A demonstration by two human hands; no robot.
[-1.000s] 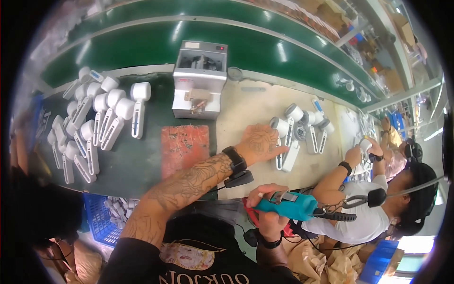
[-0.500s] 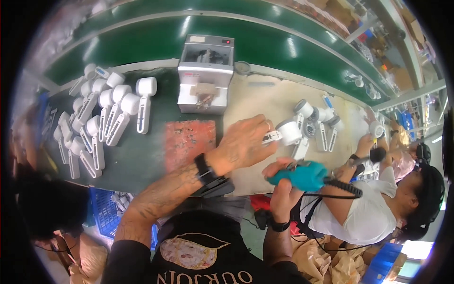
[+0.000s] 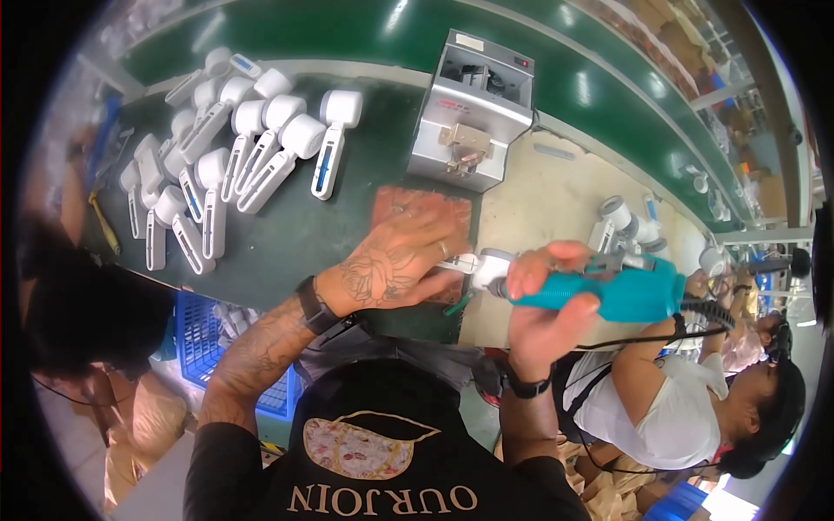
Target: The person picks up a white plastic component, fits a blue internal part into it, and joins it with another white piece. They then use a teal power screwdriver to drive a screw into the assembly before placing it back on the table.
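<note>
My left hand [image 3: 391,265] is closed around the slim handle of a white device with a round drum-shaped head [image 3: 494,264], low over the red mat [image 3: 452,211]. In my right hand [image 3: 546,334] lies a teal electric screwdriver [image 3: 612,293] with a coiled black cord, held level. Its nose points left and meets the device's round head; my fingers hide the exact contact. A small green-handled tool [image 3: 458,305] lies just below the device.
A silver screw-feeding machine [image 3: 473,113] stands behind the mat. Several similar white devices [image 3: 261,156] lie at the left, more parts [image 3: 630,221] at the right. A co-worker in white [image 3: 669,391] sits close on the right. A blue crate [image 3: 200,343] stands below the table edge.
My left hand has brought the white device leftward from the parts pile to the mat. The screwdriver has turned level and now meets its head. The whole view has shifted and tilted.
</note>
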